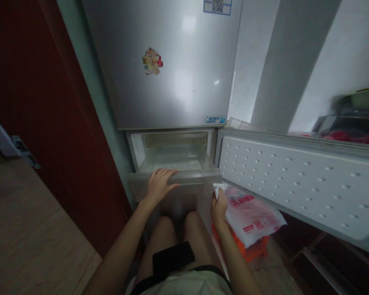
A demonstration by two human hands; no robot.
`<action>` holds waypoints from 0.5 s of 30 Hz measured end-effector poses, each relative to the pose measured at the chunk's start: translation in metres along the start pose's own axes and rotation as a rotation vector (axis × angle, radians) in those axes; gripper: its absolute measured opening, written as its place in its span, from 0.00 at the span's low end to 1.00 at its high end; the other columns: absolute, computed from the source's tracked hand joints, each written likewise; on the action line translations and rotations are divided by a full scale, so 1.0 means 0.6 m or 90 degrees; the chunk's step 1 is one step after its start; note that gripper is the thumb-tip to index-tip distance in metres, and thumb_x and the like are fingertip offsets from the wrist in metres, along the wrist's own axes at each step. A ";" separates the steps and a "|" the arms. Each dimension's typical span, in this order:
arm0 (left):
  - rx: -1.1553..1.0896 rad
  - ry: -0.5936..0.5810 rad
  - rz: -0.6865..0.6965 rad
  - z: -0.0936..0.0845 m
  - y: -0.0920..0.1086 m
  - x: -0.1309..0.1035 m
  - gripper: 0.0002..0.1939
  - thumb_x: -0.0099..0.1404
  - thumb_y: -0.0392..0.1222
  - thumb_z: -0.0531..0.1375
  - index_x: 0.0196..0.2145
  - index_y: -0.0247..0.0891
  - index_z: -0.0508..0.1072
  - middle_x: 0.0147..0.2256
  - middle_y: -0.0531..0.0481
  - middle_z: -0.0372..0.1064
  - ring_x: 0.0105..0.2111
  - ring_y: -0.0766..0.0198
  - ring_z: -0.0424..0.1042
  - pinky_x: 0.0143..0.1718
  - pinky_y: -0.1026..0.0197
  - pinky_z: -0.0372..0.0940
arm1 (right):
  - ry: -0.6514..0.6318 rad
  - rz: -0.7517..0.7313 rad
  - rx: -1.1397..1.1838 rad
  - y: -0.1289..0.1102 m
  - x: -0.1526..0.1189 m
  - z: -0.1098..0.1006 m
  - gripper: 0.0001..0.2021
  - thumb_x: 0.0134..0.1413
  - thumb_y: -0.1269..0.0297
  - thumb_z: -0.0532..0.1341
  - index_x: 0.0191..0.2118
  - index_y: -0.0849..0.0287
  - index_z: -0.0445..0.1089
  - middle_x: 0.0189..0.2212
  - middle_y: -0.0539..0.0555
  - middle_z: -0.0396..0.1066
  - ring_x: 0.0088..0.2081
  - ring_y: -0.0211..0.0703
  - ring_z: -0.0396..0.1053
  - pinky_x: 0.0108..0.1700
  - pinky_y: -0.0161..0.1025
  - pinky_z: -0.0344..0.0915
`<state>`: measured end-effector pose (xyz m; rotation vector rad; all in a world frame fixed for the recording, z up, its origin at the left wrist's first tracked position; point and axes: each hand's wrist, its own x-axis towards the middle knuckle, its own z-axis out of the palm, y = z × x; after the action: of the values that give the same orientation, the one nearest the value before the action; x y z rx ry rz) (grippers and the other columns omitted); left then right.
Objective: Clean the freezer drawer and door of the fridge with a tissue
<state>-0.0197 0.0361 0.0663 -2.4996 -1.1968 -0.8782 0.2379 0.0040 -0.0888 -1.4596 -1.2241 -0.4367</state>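
Below the fridge's upper door, a clear freezer drawer (190, 177) is pulled partway out. My left hand (160, 184) rests over the drawer's front edge, its fingers lying across the top and the thumb stretched to the right. In my right hand (219, 207), closed fingers grip a crumpled white tissue (220, 187) at the drawer's right front corner. The inside of the drawer (175, 159) shows pale, partly frosted-looking walls. Whether the tissue touches the drawer I cannot tell.
The lower fridge door (295, 180) stands swung out to the right. Under it, a white plastic bag with red print (252, 213) lies on an orange stool (252, 250). A black phone (173, 259) rests on my lap. A dark red wooden door (55, 123) stands at the left.
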 end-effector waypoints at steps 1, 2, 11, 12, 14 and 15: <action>0.001 -0.002 -0.004 0.000 0.000 0.000 0.24 0.61 0.52 0.65 0.53 0.44 0.70 0.50 0.47 0.75 0.52 0.54 0.71 0.59 0.48 0.57 | -0.001 0.006 -0.004 -0.006 0.021 -0.006 0.19 0.66 0.59 0.44 0.40 0.62 0.69 0.34 0.59 0.71 0.35 0.47 0.66 0.38 0.41 0.61; 0.002 -0.003 -0.008 0.000 0.001 0.000 0.25 0.61 0.52 0.66 0.53 0.44 0.70 0.50 0.47 0.75 0.52 0.54 0.71 0.59 0.48 0.57 | -0.002 0.010 -0.008 -0.012 0.043 -0.012 0.19 0.66 0.59 0.44 0.40 0.62 0.69 0.34 0.59 0.71 0.35 0.47 0.65 0.38 0.41 0.60; -0.003 -0.007 -0.015 -0.002 0.005 0.002 0.27 0.58 0.51 0.68 0.53 0.42 0.70 0.50 0.47 0.75 0.52 0.53 0.71 0.59 0.47 0.57 | -0.036 0.026 -0.036 -0.074 0.107 -0.052 0.18 0.67 0.60 0.46 0.42 0.63 0.70 0.33 0.58 0.71 0.32 0.45 0.62 0.37 0.38 0.54; -0.003 -0.006 -0.014 -0.001 0.005 0.002 0.27 0.58 0.51 0.68 0.53 0.42 0.70 0.50 0.47 0.75 0.52 0.53 0.71 0.59 0.47 0.57 | -0.049 0.015 -0.030 -0.086 0.100 -0.048 0.17 0.66 0.61 0.46 0.42 0.62 0.70 0.34 0.58 0.71 0.34 0.45 0.63 0.38 0.38 0.55; -0.001 -0.001 -0.015 -0.001 0.004 0.001 0.27 0.58 0.51 0.68 0.53 0.43 0.70 0.50 0.48 0.75 0.52 0.53 0.71 0.58 0.47 0.57 | -0.081 -0.017 -0.012 -0.111 0.086 -0.036 0.15 0.65 0.64 0.47 0.43 0.61 0.71 0.37 0.59 0.72 0.37 0.46 0.65 0.41 0.39 0.57; 0.002 0.001 -0.015 0.000 0.004 0.001 0.26 0.58 0.51 0.68 0.53 0.43 0.70 0.50 0.48 0.75 0.52 0.53 0.71 0.58 0.47 0.57 | -0.095 -0.031 -0.003 -0.121 0.079 -0.030 0.15 0.64 0.65 0.48 0.43 0.61 0.71 0.39 0.59 0.72 0.39 0.46 0.65 0.43 0.39 0.57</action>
<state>-0.0177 0.0348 0.0668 -2.4875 -1.2283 -0.8833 0.2011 -0.0033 -0.0083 -1.4905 -1.3791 -0.3687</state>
